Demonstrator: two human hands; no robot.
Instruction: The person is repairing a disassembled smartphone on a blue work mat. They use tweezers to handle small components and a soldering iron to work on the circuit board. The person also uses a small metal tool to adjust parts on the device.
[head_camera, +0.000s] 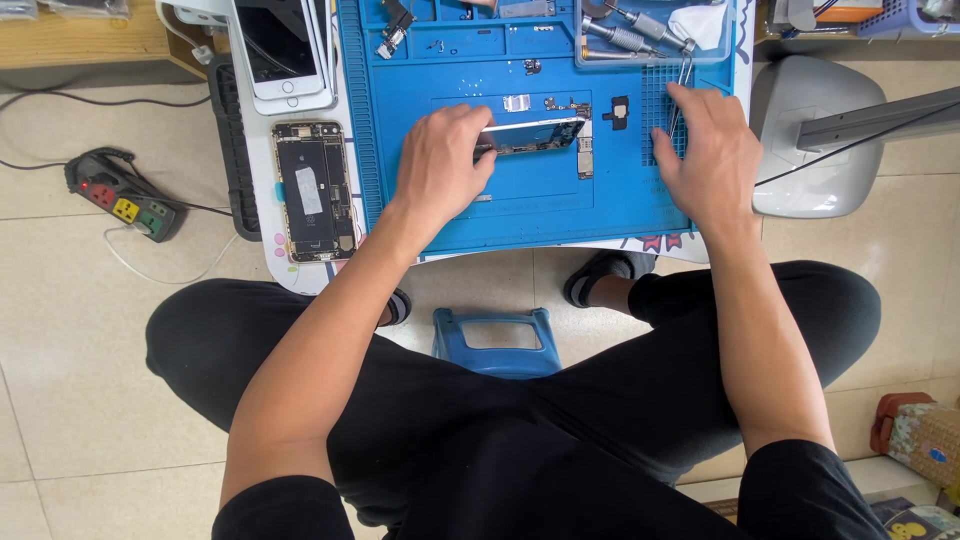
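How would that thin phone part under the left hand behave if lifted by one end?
The phone screen panel looks thin and flat, so probably light and slightly bendy. Its glossy face suggests it is slippery and fragile. The left hand grips one end, tilting it above the blue mat.

Pale beige tiled floor (90, 330) under me, small blue plastic stool (497, 342) between my knees, white low table (262, 190) ahead of me, power strip (125, 195) with trailing cables at my left, grey lamp base (805, 140) at my right, even daylight
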